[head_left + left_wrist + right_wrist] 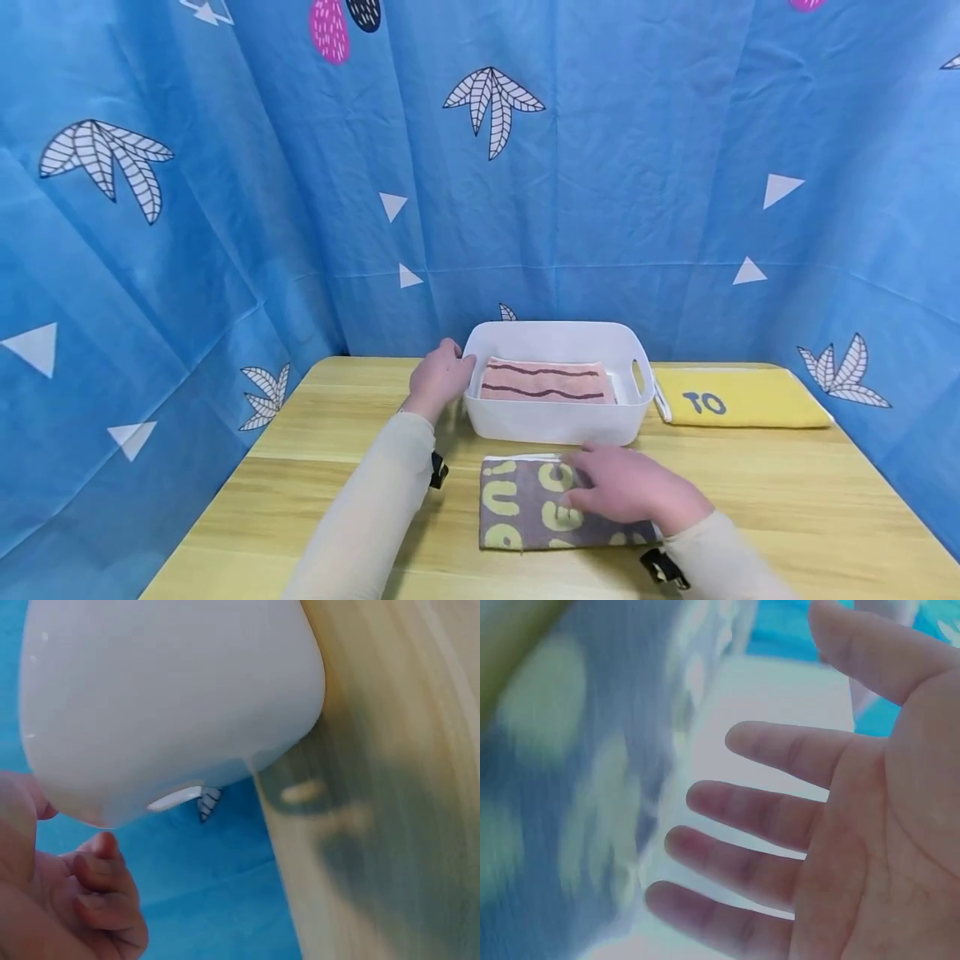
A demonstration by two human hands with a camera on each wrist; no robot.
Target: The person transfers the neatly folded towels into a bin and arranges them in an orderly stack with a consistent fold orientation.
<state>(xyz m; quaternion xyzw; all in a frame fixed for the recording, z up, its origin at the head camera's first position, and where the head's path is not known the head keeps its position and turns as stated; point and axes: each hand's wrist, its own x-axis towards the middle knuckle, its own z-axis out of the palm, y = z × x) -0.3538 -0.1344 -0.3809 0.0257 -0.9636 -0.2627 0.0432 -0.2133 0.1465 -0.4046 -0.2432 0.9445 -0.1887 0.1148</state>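
A white plastic basket stands at the back of the table with a folded pink towel with dark wavy stripes inside. My left hand is at the basket's left end, its thumb over the rim; in the left wrist view its other fingers curl outside the wall. A folded grey-purple towel with yellow-green letters lies in front of the basket. Over its right part is my right hand, whose fingers look straight and spread in the right wrist view. It holds nothing; contact with the towel cannot be told.
A folded yellow towel marked "TO" lies on the table to the right of the basket. The light wooden table is bounded by blue patterned curtains at the back and sides.
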